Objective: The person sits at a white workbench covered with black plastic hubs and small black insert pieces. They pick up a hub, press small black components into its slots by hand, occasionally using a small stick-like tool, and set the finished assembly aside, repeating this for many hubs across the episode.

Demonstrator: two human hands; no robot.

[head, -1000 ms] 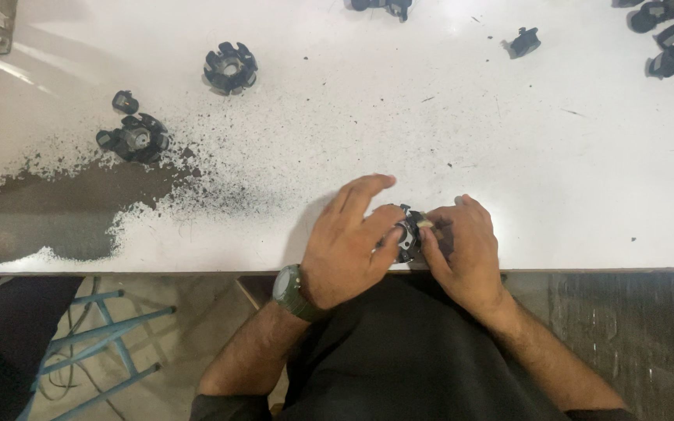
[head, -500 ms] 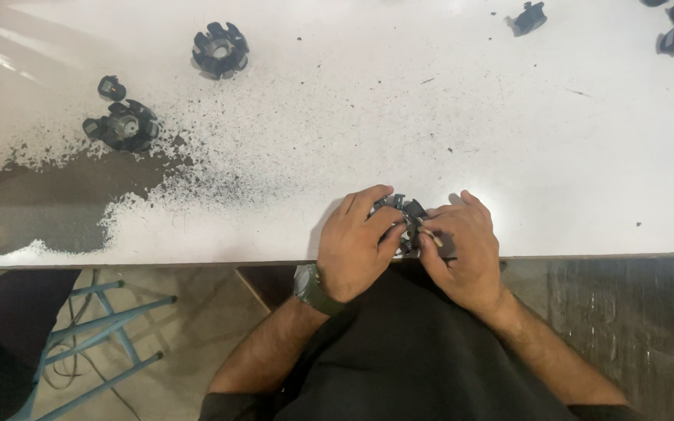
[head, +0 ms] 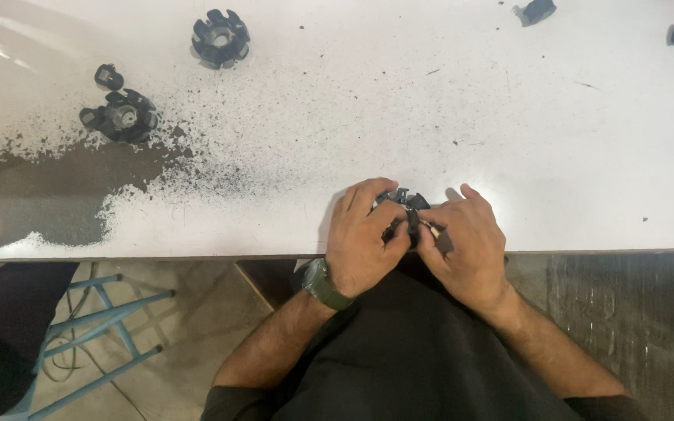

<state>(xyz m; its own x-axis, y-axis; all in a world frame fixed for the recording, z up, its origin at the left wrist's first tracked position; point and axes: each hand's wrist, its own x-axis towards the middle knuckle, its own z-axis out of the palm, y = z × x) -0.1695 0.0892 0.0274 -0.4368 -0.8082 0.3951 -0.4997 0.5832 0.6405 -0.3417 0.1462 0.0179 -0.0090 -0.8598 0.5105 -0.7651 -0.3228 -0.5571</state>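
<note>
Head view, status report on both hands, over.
Left hand and right hand both gripping black toothed part at table edge. Nothing blocking.

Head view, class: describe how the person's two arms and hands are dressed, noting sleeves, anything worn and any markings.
Both hands are bare, without gloves: left hand, right hand. The forearms are uncovered, with dark sleeves ending near the elbows. A dark green wristwatch sits on the left wrist. No markings are visible.

Two black slotted hubs (head: pixel 221 37) (head: pixel 122 117) beside dark powder (head: pixel 56 183) on white table (head: pixel 509 117)

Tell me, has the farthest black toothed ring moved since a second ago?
No. The black toothed ring sits the same way from the dark dust patch; only the view shifted.
</note>
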